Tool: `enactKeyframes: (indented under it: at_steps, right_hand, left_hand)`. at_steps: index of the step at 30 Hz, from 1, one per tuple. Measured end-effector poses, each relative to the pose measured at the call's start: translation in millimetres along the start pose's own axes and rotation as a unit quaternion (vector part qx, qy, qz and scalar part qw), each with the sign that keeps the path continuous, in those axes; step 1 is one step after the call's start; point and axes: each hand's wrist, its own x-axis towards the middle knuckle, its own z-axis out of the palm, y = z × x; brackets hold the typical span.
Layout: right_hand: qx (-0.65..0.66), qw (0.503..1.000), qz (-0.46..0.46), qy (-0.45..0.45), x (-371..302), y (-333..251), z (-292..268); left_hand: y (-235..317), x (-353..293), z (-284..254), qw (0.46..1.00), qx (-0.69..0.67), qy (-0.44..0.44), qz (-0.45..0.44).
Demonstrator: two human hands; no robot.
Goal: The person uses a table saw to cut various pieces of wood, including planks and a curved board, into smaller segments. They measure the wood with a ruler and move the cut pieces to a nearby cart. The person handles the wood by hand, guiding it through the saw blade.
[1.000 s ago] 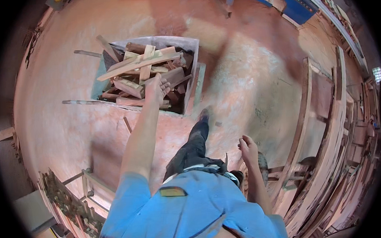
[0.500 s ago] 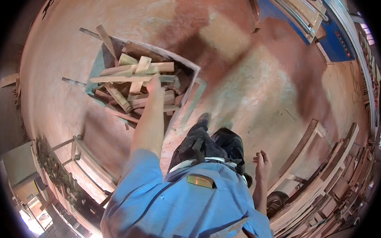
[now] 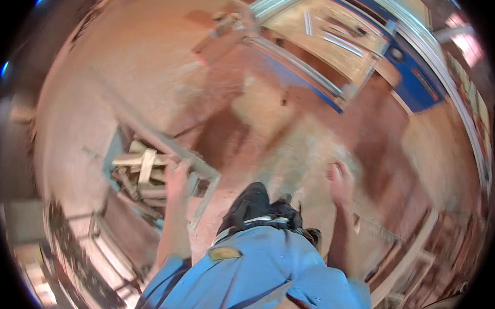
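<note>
At the left stands a cart (image 3: 113,155) with grey-green sides, heaped with wood offcuts (image 3: 147,165). My left hand (image 3: 176,173) is closed above its near right part. From that hand a long strip of wood (image 3: 128,111) appears to slant up and left past the cart's rim; motion smears it, and the grip is partly hidden. A short pale block (image 3: 147,164) lies across other pieces in the heap. Away to the right, my right hand (image 3: 341,181) hangs over the floor with its fingers curled in, and nothing shows in it.
A blue machine with a table (image 3: 330,35) and metal rails stands at the upper right. Long boards (image 3: 406,258) lie at the lower right. A metal frame (image 3: 105,243) and stacked wood stand at the lower left. Reddish, dusty floor (image 3: 280,147) lies between.
My view has swung, so the cart appears lower and further left and more of the blue machine shows. The strip in my left hand is now tilted up. My right hand has risen.
</note>
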Motion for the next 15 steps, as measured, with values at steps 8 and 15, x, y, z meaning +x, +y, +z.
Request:
enactKeyframes:
  at_steps: [8,15]
  right_hand:
    - [0.079,0.996,0.011,0.035,141.4,-38.1,-72.9]
    - [0.133,0.982,0.026,0.135,231.8,-46.7,-167.9]
  left_hand:
    - [14.0,30.9,185.8,0.999,0.015,-0.008,-0.048]
    - [-3.1,99.5,311.7,0.971,-0.025,-0.192,-0.14]
